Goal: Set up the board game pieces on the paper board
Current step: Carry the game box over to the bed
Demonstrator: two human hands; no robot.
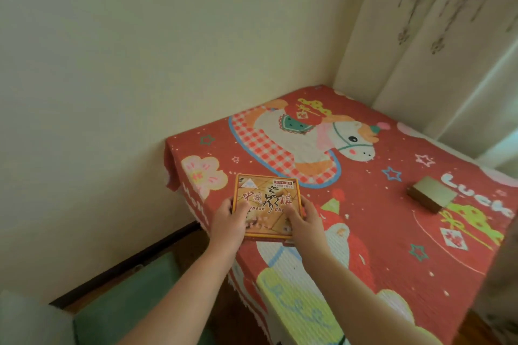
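Observation:
A square orange Chinese chess box (266, 196) lies flat near the left front corner of the table, its lid closed. My left hand (229, 221) grips the box's left side, thumb on the lid. My right hand (304, 218) grips its right front corner, fingers curled over the lid. No loose pieces and no paper board are in sight.
The table is covered with a red cartoon-horse cloth (364, 204). A small tan box (429, 194) sits at the right. Walls stand close behind and to the left. A green seat (134, 300) lies below the table's left edge.

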